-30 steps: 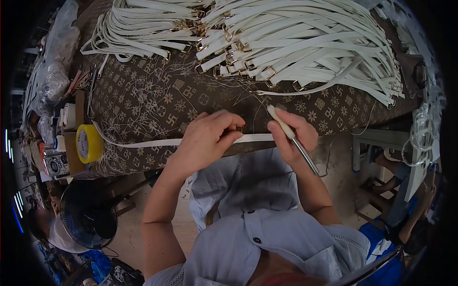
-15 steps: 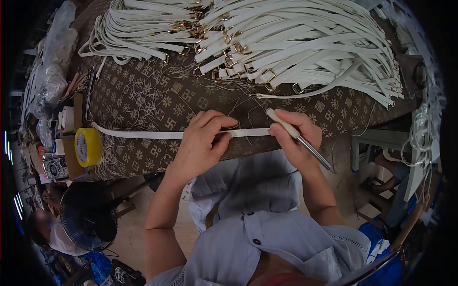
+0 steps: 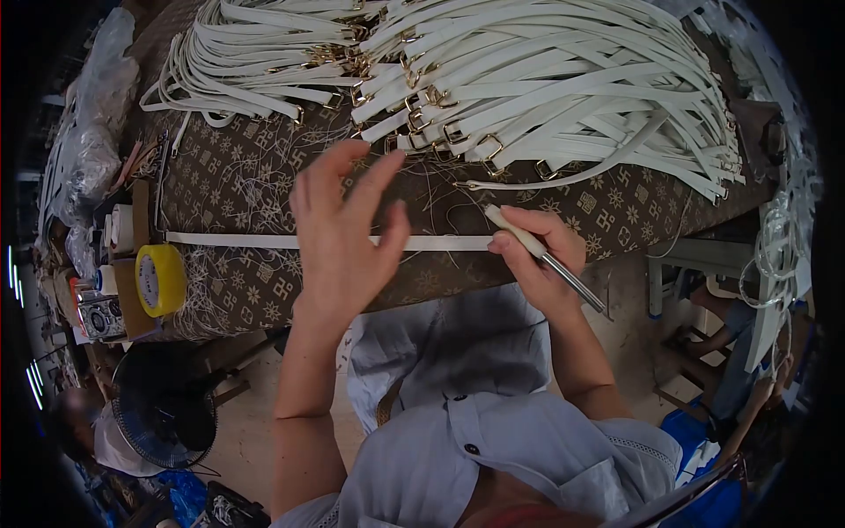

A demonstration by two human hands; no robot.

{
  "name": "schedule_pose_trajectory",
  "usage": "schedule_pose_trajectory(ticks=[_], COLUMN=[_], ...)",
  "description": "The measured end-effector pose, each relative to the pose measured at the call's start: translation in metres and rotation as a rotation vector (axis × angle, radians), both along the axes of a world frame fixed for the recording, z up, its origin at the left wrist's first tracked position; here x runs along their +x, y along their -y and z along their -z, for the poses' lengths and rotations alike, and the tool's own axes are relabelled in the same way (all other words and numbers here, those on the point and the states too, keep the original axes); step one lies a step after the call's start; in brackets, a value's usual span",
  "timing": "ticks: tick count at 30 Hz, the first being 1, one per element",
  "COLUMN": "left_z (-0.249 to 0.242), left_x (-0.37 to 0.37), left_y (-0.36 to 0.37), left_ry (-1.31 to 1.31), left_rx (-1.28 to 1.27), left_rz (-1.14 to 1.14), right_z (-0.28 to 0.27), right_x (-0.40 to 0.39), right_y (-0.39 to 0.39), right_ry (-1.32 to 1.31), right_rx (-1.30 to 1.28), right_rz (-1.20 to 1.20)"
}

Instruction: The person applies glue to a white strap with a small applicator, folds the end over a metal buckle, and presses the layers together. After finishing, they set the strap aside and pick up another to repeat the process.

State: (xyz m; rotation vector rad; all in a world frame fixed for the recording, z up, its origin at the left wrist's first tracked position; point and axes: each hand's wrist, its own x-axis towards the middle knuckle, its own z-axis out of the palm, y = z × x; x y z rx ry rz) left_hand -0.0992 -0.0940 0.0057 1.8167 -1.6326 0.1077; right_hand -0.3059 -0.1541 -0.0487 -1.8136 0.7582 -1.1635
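Left hand (image 3: 339, 238): its grip is hanging released, fingers spreading over the white strap (image 3: 229, 240); I can't tell whether the palm is touching it. The open spread is probably giving the fingers room around so thin a band.
Right hand (image 3: 550, 255): its grip is closing round the pale-handled tool (image 3: 519, 231), the thumb reaching the strap's right end, seemingly steadying it.
Tool: it is slanting across the fingers, metal shaft pointing back towards the wearer, likely so the thumb and fingertips are staying usable at the strap.
Strap: it is lying nearly straight along the near side of the patterned table (image 3: 422, 286), passing beneath the left hand, presumably for both hands to be reaching it easily.
Strap pile (image 3: 598, 97): it is spreading across the far side, gold buckles (image 3: 453, 132) mostly facing the wearer, perhaps for easy picking.
Tape roll (image 3: 161, 280): it is standing at the left edge, apparently out of the hands' way.
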Motion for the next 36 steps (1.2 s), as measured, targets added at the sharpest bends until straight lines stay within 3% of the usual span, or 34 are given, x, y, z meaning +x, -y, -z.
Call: schedule_pose_trajectory(ticks=[2,4,5,15,19,32,36], left_z=[-0.005,-0.009,-0.004,0.015,0.020,0.025,0.031], left_x=[0.008,0.006,-0.002,-0.015,-0.024,-0.015,-0.015], left_y=[-0.001,-0.002,-0.002,-0.002,-0.007,-0.001,-0.001], left_ry=[-0.004,-0.064,-0.107,-0.023,-0.229,-0.339,-0.325], left_rx=[0.006,0.304,0.326,0.303,0.262,0.318,0.222], left_rz=[-0.022,0.296,0.329,0.324,0.266,0.401,0.405], right_z=[-0.001,-0.002,-0.001,0.003,-0.001,-0.011,-0.011], right_x=[-0.001,-0.002,-0.003,-0.004,-0.004,-0.011,-0.006], right_y=[-0.002,-0.004,-0.004,-0.004,0.003,0.009,0.009], right_ry=[0.039,0.076,0.072,0.057,0.054,-0.152,-0.201], right_rx=[0.032,0.061,0.064,0.021,-0.075,-0.184,-0.252], right_rz=[0.006,0.006,0.009,0.031,0.046,-0.239,-0.236])
